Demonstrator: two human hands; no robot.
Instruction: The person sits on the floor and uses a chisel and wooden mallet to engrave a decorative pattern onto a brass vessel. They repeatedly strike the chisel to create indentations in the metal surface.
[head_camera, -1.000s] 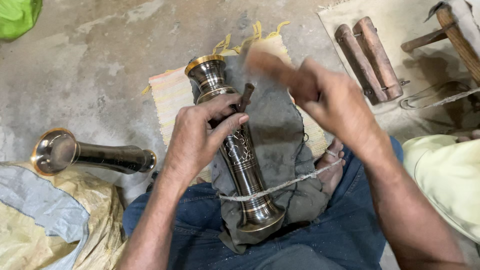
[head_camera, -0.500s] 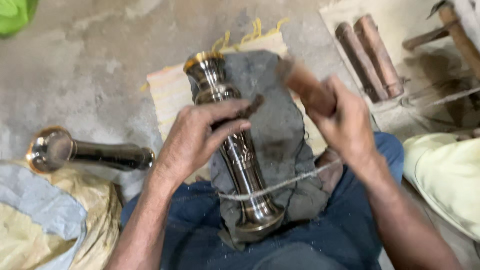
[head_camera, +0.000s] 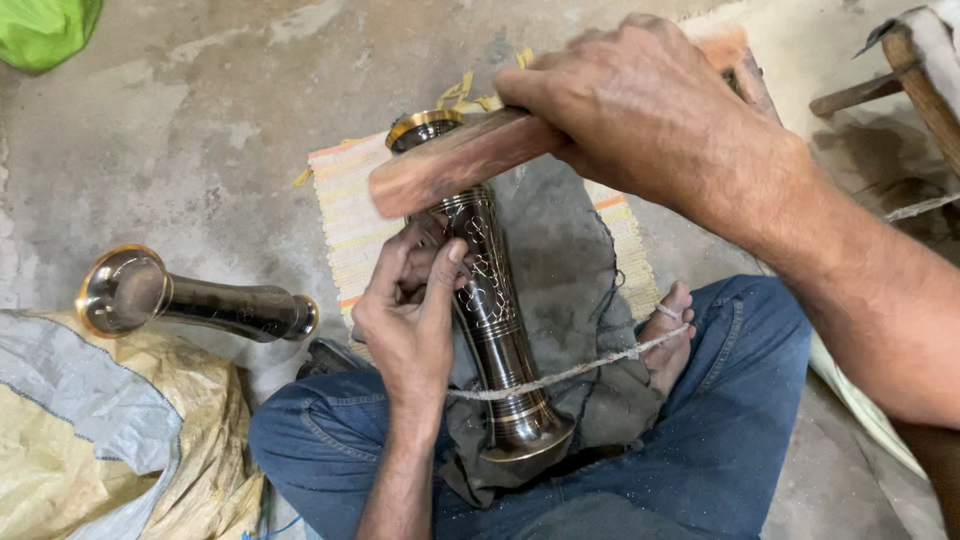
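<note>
Raised right hand (head_camera: 650, 110) holds mallet (head_camera: 460, 160) over left-hand-steadied (head_camera: 415, 310) vase (head_camera: 490, 300).

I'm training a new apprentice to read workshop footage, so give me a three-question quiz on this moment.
1. True or false: the right hand holds a wooden mallet above the engraved metal vase.
2. What holds the vase down across the lap? A) a metal clamp B) a rope C) tape
3. Fill in: the left hand touches the vase's ____, beside the engraved pattern.

Key: 1 true; 2 B; 3 body. A second vase lies on the concrete floor, by the yellow sack.
</note>
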